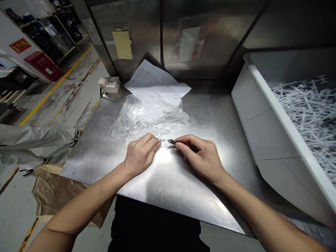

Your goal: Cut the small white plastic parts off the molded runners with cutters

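My left hand (142,153) is closed, pinching a small white plastic piece (163,140) with thin branches over the steel table (110,154). Facing it, my right hand (201,154) grips small dark clippers (172,141), their tip pointing left at the white piece. Whether the tip touches the piece is too small to tell. Just beyond both hands lies a crumpled clear plastic bag (154,112), which seems to hold small pale parts.
A large white bin (273,140) full of white plastic pieces (309,108) stands at the right. Printed papers (154,77) and a power strip (112,84) lie at the back. A brown bag (55,189) and another person's legs (34,140) are at the left.
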Demonstrator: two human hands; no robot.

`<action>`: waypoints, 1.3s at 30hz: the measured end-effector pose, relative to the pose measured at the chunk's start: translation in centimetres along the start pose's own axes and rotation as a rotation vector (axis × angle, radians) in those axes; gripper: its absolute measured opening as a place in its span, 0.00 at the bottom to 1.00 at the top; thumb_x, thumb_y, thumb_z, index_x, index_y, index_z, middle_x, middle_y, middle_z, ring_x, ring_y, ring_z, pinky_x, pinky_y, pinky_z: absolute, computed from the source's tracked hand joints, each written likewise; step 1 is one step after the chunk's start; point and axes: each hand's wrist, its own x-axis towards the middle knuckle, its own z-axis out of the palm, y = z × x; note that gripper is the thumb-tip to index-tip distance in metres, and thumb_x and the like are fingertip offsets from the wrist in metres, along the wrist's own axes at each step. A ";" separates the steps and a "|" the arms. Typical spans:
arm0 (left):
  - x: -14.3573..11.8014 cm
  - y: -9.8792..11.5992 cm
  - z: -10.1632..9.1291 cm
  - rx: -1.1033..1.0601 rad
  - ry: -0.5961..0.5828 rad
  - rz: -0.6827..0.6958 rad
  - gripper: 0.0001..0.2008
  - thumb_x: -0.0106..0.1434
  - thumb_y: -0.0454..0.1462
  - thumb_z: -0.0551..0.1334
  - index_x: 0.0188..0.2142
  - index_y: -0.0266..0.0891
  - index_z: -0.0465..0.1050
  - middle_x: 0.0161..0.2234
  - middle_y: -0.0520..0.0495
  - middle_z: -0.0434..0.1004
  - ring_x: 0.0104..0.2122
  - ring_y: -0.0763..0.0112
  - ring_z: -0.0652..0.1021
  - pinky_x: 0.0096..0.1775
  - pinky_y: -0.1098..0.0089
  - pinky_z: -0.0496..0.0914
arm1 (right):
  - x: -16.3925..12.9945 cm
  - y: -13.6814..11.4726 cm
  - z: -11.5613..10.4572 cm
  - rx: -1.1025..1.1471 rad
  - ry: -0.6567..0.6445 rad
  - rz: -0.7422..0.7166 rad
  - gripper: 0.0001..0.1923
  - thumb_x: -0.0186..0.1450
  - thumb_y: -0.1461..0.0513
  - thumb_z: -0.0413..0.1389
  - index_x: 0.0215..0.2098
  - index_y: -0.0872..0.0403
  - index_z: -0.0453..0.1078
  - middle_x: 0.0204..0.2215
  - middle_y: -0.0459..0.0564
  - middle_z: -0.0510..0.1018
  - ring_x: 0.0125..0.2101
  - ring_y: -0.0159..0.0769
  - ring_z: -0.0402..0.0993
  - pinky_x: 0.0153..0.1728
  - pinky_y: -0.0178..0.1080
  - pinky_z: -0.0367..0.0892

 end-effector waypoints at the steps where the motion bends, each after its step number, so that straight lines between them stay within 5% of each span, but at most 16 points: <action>1: 0.0 0.0 0.0 -0.024 -0.007 -0.023 0.10 0.83 0.36 0.60 0.43 0.40 0.78 0.36 0.49 0.81 0.33 0.71 0.79 0.33 0.68 0.66 | 0.0 0.0 0.0 0.004 0.003 0.013 0.09 0.75 0.55 0.64 0.43 0.50 0.85 0.32 0.48 0.87 0.34 0.41 0.83 0.36 0.42 0.71; 9: 0.1 -0.4 -0.4 -0.178 -0.064 -0.158 0.13 0.83 0.37 0.57 0.42 0.40 0.78 0.31 0.51 0.82 0.29 0.71 0.80 0.35 0.69 0.69 | 0.2 -0.2 0.1 0.056 -0.003 0.085 0.13 0.73 0.51 0.66 0.43 0.51 0.86 0.31 0.49 0.85 0.31 0.40 0.80 0.31 0.41 0.70; 39: -0.1 -0.4 0.1 0.008 0.019 0.022 0.12 0.83 0.34 0.57 0.42 0.39 0.78 0.31 0.50 0.80 0.29 0.71 0.79 0.33 0.68 0.66 | -0.4 -1.0 0.3 0.082 -0.028 0.008 0.09 0.74 0.54 0.67 0.45 0.50 0.86 0.32 0.49 0.87 0.33 0.41 0.84 0.32 0.41 0.74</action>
